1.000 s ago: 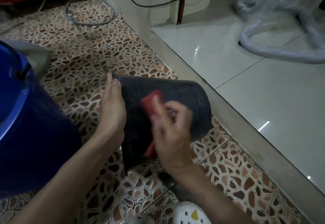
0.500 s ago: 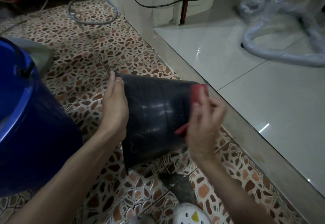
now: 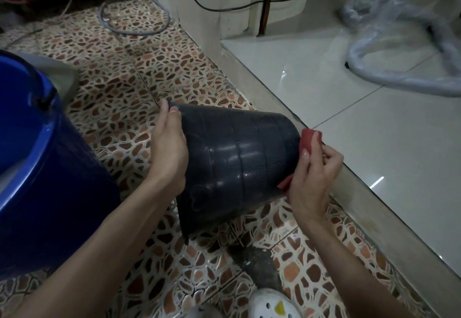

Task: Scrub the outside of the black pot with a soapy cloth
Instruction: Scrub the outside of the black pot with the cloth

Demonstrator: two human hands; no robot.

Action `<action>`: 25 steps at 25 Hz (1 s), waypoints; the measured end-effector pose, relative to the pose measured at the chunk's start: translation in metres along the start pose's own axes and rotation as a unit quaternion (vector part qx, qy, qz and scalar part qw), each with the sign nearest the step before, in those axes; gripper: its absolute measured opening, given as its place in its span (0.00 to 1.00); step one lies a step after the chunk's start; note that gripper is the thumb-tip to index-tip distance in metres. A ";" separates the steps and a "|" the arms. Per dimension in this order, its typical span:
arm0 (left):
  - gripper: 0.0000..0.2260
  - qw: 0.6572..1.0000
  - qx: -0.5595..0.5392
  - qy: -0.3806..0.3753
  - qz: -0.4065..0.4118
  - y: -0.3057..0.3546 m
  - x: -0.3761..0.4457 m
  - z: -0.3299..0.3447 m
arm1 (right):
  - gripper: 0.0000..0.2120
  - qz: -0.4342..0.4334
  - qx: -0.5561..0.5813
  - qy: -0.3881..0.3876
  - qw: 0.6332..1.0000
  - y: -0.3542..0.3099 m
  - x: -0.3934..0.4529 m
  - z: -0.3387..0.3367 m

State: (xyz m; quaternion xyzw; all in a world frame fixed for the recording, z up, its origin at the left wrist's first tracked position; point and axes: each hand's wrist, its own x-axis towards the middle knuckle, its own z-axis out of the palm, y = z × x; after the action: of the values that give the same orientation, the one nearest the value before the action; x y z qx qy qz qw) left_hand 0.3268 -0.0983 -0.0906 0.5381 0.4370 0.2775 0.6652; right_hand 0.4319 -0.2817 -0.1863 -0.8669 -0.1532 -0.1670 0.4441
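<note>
A: Status? 
B: Black pot [image 3: 239, 168] on its side, frame centre; left hand [image 3: 169, 148] grips the rim, right hand [image 3: 314, 180] pinches red cloth [image 3: 309, 140] at the base.
A: Risk? 
B: Wet wall; pot could slip.

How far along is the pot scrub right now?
Done, apparently: the black pot's upward-facing side wall shines wet. In hand: the left hand steadies the rim end with the pot lying on its side, while the right hand presses the red cloth against the base end. Left: the underside facing the patterned floor is hidden, so probably still to scrub.
</note>
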 end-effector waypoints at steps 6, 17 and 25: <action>0.22 1.000 0.018 0.008 0.011 0.001 -0.005 0.001 | 0.18 -0.323 0.028 -0.078 0.943 -0.068 -0.044 0.033; 0.25 0.999 0.000 -0.015 0.036 -0.009 -0.012 -0.001 | 0.18 -0.155 0.037 -0.045 0.986 -0.064 -0.012 0.004; 0.23 0.998 0.018 -0.023 0.062 -0.018 -0.024 -0.004 | 0.14 -0.246 -0.039 -0.105 0.963 -0.103 0.004 0.043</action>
State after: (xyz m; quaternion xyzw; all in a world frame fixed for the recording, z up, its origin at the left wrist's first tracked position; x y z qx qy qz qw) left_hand 0.3105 -0.1212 -0.1013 0.5822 0.3923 0.2973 0.6471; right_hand 0.3996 -0.1880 -0.1343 -0.8320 -0.4006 -0.1847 0.3364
